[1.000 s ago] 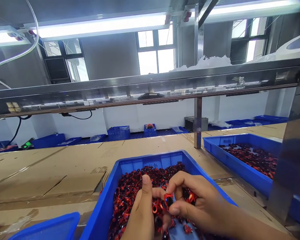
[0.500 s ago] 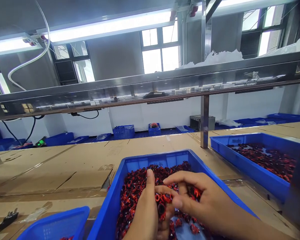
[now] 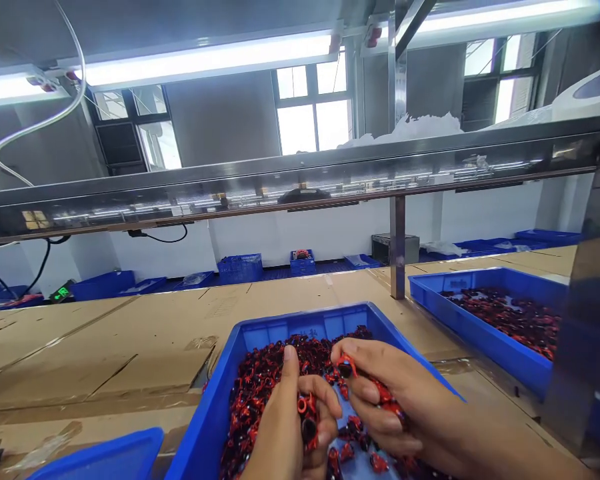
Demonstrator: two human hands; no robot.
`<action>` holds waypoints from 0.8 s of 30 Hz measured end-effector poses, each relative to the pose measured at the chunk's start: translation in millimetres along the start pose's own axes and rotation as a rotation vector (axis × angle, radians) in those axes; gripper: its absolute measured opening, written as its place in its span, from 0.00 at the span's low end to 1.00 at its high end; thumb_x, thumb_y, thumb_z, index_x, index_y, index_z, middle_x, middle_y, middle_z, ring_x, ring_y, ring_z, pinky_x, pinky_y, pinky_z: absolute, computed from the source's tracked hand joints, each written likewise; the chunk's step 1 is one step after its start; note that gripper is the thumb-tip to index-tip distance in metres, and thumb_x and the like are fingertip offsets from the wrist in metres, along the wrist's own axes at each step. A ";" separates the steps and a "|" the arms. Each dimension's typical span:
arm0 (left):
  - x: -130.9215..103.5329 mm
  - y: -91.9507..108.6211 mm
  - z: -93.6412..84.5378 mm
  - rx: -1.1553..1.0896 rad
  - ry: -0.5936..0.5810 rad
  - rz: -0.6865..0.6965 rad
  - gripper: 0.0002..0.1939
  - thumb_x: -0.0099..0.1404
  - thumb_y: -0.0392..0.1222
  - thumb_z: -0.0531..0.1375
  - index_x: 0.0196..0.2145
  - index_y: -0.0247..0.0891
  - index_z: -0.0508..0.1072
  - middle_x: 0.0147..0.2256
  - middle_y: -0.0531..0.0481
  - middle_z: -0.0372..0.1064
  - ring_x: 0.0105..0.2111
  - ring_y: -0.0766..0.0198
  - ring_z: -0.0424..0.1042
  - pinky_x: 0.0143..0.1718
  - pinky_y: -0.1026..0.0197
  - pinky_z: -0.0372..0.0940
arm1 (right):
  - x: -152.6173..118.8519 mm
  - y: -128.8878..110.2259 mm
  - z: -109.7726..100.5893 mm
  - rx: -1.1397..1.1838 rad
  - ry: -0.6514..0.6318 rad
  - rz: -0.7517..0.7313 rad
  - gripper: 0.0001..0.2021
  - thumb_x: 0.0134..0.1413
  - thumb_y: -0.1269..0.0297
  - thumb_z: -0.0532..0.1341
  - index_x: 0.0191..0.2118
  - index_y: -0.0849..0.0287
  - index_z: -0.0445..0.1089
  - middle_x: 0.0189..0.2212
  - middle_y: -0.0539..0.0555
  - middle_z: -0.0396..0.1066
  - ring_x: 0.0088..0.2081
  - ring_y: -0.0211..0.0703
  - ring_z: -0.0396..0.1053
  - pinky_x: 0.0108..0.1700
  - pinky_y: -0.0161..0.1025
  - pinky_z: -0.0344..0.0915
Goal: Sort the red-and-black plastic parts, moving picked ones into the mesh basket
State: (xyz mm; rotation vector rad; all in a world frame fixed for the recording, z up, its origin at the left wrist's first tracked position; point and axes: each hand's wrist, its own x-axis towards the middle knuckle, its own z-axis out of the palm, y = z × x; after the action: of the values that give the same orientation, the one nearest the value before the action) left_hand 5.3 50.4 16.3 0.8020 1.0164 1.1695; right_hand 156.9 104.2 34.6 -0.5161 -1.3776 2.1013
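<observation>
My left hand (image 3: 284, 420) is cupped with the thumb up, its fingers curled around a few small red-and-black parts (image 3: 307, 423) with round openings. To its right, my right hand (image 3: 397, 383) pinches one red-and-black part (image 3: 346, 366) between thumb and forefinger. More red pieces show between its curled lower fingers. Both hands are over a blue tray (image 3: 300, 319) heaped with the same kind of glossy parts (image 3: 260, 380). Toward the near side, the tray's pale bottom shows among scattered pieces. What exactly the parts are, I cannot tell.
A second blue tray (image 3: 485, 340) of similar parts stands at right, partly behind a metal post (image 3: 580, 320). Another blue bin (image 3: 105, 457) is at lower left. Cardboard (image 3: 130, 340) covers the bench. A metal shelf beam (image 3: 300, 177) crosses above, with an upright (image 3: 398, 247) beneath.
My right hand has drawn away from my left, now with a part at its fingertips. My left hand's fingers have curled in more. The view has shifted slightly.
</observation>
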 end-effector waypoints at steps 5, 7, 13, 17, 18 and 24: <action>1.5 0.6 0.6 -0.078 -0.050 0.013 0.37 0.66 0.70 0.36 0.19 0.37 0.62 0.12 0.56 0.52 0.10 0.78 0.37 0.12 0.72 0.33 | 8.7 0.3 -3.6 0.021 0.022 0.199 0.26 0.66 0.48 0.47 0.21 0.58 0.59 0.09 0.42 0.51 0.10 0.27 0.39 0.10 0.25 0.40; 1.2 1.9 2.1 -0.113 -0.036 0.008 0.36 0.67 0.69 0.35 0.18 0.38 0.59 0.12 0.56 0.53 0.10 0.78 0.36 0.12 0.72 0.35 | 10.0 1.5 -6.0 0.027 0.015 0.210 0.26 0.66 0.47 0.47 0.21 0.59 0.60 0.09 0.43 0.51 0.09 0.26 0.41 0.09 0.24 0.41; 2.0 -1.6 3.4 -0.022 0.051 -0.009 0.35 0.66 0.70 0.37 0.18 0.39 0.59 0.13 0.56 0.55 0.10 0.76 0.35 0.11 0.70 0.35 | 7.0 1.4 -9.4 0.064 -0.060 0.178 0.20 0.63 0.50 0.51 0.29 0.59 0.67 0.14 0.45 0.64 0.08 0.28 0.48 0.06 0.24 0.45; -2.0 -8.3 4.4 0.159 0.144 0.209 0.37 0.60 0.76 0.41 0.18 0.39 0.60 0.14 0.55 0.57 0.12 0.74 0.41 0.13 0.69 0.37 | 5.1 3.4 -5.4 -0.057 -0.183 0.052 0.17 0.62 0.52 0.57 0.29 0.60 0.66 0.12 0.42 0.62 0.07 0.26 0.47 0.07 0.24 0.45; -4.0 -9.6 4.7 0.189 0.169 0.296 0.37 0.59 0.77 0.42 0.18 0.39 0.61 0.14 0.55 0.57 0.13 0.73 0.45 0.15 0.68 0.39 | 3.6 4.6 -3.3 -0.101 -0.182 0.003 0.15 0.60 0.52 0.60 0.29 0.59 0.65 0.13 0.41 0.63 0.08 0.26 0.48 0.08 0.24 0.46; -12.9 -11.9 1.8 0.128 0.164 0.477 0.38 0.56 0.80 0.41 0.19 0.40 0.60 0.16 0.56 0.52 0.18 0.68 0.50 0.21 0.64 0.46 | -19.7 6.7 14.5 -0.970 -0.031 -0.636 0.18 0.53 0.52 0.67 0.47 0.55 0.73 0.36 0.53 0.78 0.35 0.41 0.75 0.39 0.34 0.70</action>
State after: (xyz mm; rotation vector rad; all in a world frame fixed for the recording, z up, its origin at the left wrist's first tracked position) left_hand 10.2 35.1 8.8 1.1032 1.0738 1.6079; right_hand 161.7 79.3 34.4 -0.3207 -2.1791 0.8650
